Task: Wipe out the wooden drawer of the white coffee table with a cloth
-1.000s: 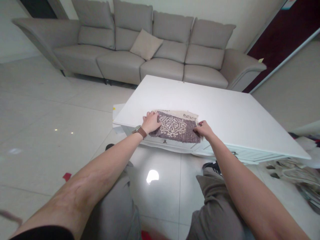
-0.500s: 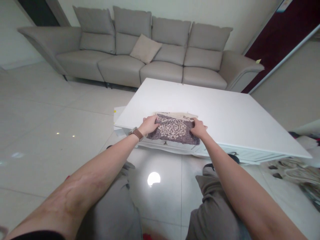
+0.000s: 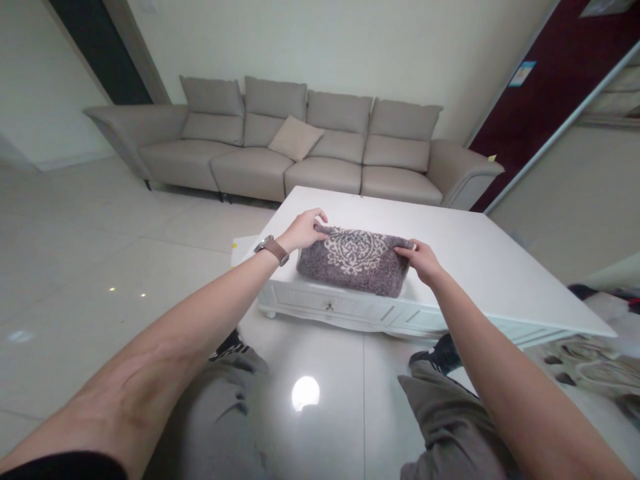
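Note:
A folded purple-grey towel [image 3: 353, 263] with a cream medallion pattern is at the front edge of the white coffee table [image 3: 425, 230], its lower part hanging at the edge. My left hand [image 3: 303, 230], with a brown watch strap on the wrist, pinches its upper left corner; the index finger is slightly raised. At the upper right corner, my right hand [image 3: 423, 260] holds the towel between thumb and fingers. The towel's top edge is lifted a little between both hands, and its back side is hidden.
A grey sofa [image 3: 250, 167] with a beige cushion [image 3: 296, 139] stands behind the table. Below the tabletop is a drawer front with a small knob [image 3: 329, 307]. My legs straddle the tiled floor [image 3: 320, 413] in front. Cloth items [image 3: 590, 363] lie at the right.
The towel's top edge has been raised and straightened, and the cream layer behind it no longer shows. Both hands have shifted to its upper corners, the right one outward. The view has tilted up.

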{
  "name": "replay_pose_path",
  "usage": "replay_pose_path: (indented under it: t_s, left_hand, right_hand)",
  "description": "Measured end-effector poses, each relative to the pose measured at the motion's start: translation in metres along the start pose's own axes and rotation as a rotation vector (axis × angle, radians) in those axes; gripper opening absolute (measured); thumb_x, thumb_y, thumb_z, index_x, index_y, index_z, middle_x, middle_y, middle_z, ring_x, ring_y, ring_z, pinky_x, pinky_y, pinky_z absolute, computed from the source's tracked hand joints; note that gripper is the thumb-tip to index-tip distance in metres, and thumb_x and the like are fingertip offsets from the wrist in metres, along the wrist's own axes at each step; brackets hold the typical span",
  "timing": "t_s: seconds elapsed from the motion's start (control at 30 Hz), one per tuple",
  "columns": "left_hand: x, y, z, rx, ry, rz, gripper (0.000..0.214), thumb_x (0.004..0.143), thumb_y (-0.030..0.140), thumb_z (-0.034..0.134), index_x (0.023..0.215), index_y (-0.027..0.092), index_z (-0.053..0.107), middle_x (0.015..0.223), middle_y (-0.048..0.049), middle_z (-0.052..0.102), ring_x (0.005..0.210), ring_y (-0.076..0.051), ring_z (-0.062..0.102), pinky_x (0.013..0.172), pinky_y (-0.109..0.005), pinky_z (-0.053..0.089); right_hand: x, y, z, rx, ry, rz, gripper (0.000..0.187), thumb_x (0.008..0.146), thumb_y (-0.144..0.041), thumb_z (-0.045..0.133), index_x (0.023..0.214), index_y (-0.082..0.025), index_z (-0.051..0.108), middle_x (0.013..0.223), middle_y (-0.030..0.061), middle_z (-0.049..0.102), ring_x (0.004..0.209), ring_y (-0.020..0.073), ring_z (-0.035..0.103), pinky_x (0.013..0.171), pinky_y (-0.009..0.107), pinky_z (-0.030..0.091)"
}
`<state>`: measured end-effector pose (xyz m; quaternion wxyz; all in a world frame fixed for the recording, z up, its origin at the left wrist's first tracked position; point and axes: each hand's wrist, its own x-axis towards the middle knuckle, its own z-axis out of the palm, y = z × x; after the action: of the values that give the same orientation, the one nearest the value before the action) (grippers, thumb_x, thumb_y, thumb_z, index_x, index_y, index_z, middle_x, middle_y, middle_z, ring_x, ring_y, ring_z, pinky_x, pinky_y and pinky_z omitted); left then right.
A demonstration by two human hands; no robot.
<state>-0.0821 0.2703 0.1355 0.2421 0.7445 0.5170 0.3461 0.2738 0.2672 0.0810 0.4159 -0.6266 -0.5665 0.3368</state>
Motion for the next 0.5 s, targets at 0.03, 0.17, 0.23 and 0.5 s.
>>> replay_pose_path:
  t_s: [0.03,0.17,0.23,0.5]
  left_hand:
    - [0.009,0.003,0.004,0.099,0.087,0.006,0.037,0.075,0.015,0.074,0.109,0.021,0.061,0.098,-0.0082,0.073,0.094,-0.026,0.068,0.087,-0.041,0.049]
    - [0.005,-0.008,0.045,0.399,0.154,0.024,0.06,0.081,0.028,0.071,0.137,0.021,0.051,0.143,-0.0191,0.057,0.131,-0.036,0.051,0.108,-0.056,0.038]
    - [-0.017,-0.027,0.067,0.426,-0.244,0.09,0.084,0.071,0.045,0.082,0.144,0.024,0.047,0.153,-0.0188,0.049,0.139,-0.039,0.043,0.112,-0.058,0.035]
    - [-0.067,-0.08,0.08,0.597,-0.355,0.256,0.079,0.07,0.032,0.082,0.143,0.024,0.052,0.144,-0.0171,0.054,0.134,-0.034,0.048,0.109,-0.046,0.039]
  right_hand:
    - [0.007,0.0,0.004,-0.055,0.093,0.019,0.04,0.067,-0.047,0.074,0.093,-0.021,0.057,0.083,0.0011,0.062,0.077,0.0196,0.057,0.071,0.031,0.045]
    - [0.007,0.015,0.026,-0.426,0.247,-0.175,0.05,0.077,-0.048,0.071,0.116,-0.019,0.058,0.114,0.0126,0.062,0.104,0.027,0.058,0.092,0.042,0.048]
    - [-0.012,0.03,0.031,-0.571,-0.016,-0.38,0.057,0.078,-0.051,0.073,0.124,-0.02,0.059,0.125,0.0142,0.06,0.115,0.0296,0.056,0.101,0.045,0.045]
    - [-0.076,0.066,0.025,-0.98,-0.333,-0.563,0.065,0.083,-0.021,0.068,0.146,-0.028,0.053,0.137,0.0122,0.059,0.126,0.0298,0.055,0.104,0.043,0.046]
